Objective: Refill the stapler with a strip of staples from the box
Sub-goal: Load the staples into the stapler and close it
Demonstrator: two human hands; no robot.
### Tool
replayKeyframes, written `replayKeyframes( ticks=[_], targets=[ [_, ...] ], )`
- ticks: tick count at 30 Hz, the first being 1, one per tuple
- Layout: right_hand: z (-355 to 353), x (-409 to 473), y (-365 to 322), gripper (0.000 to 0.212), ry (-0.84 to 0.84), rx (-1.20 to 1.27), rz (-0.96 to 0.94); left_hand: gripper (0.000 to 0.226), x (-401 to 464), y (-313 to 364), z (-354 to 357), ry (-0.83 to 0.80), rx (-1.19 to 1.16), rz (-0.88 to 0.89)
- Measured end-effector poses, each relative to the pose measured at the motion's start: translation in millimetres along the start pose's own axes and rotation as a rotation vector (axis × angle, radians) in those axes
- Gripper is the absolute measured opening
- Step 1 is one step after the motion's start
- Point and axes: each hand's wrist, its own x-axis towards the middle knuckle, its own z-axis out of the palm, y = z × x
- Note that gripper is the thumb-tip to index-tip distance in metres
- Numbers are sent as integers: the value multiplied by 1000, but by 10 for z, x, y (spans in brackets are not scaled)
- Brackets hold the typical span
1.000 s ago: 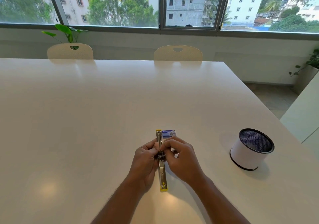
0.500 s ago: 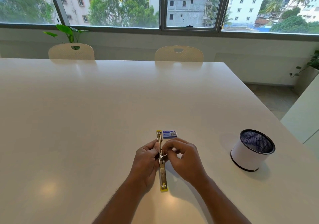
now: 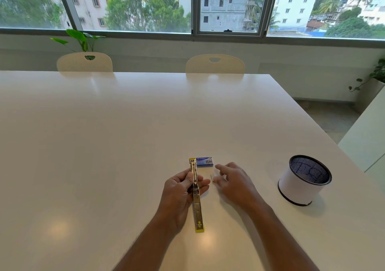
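Observation:
The yellow stapler (image 3: 197, 206) lies unfolded flat on the white table (image 3: 125, 135), its metal channel facing up and running away from me. My left hand (image 3: 180, 193) grips it around the hinge. A small blue staple box (image 3: 204, 161) sits just right of the stapler's far end. My right hand (image 3: 234, 182) hovers right of the stapler with fingers spread, its fingertips beside a short pale staple strip (image 3: 212, 177) that lies on the table.
A white pen cup with a black mesh lining (image 3: 303, 180) stands to the right, near the table's right edge. Two cream chairs (image 3: 214, 64) are tucked in at the far side. A white counter (image 3: 368, 137) lies beyond the right edge.
My right hand has left the stapler's hinge and moved right, opening its fingers near the strip. My left hand keeps hold of the stapler.

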Motion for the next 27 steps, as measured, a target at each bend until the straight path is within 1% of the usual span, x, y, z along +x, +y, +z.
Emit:
replayKeyframes(
  ticks=[3,6,8,11,13,16,20,23,27],
  targets=[
    [18,-4,4,30,-33,-42,-60,37,-4,-1,-2,-10,10,3],
    [29,-11,15,23,-26,-51,-73,37,0,-4,-11,-16,11,-1],
    [34,-9,14,22,-10,-50,-74,34,7,-11,-21,-12,3,-5],
    [35,-18,-7,11,65,38,-72,25,11,-22,-37,-1,-11,-11],
    [40,-25,-16,11,105,70,-73,25,9,-22,-39,2,-18,-11],
    [59,-20,-15,12,126,52,-72,26,-1,-14,-27,11,-23,-12],
    [18,-20,-4,17,128,111,-12,23,-13,-1,-18,39,-16,0],
    [-79,-54,-31,18,37,131,-6,23,-23,17,-8,54,-27,6],
    [-158,-127,-77,20,-236,117,-38,27,-36,32,16,60,-34,14]
  ],
)
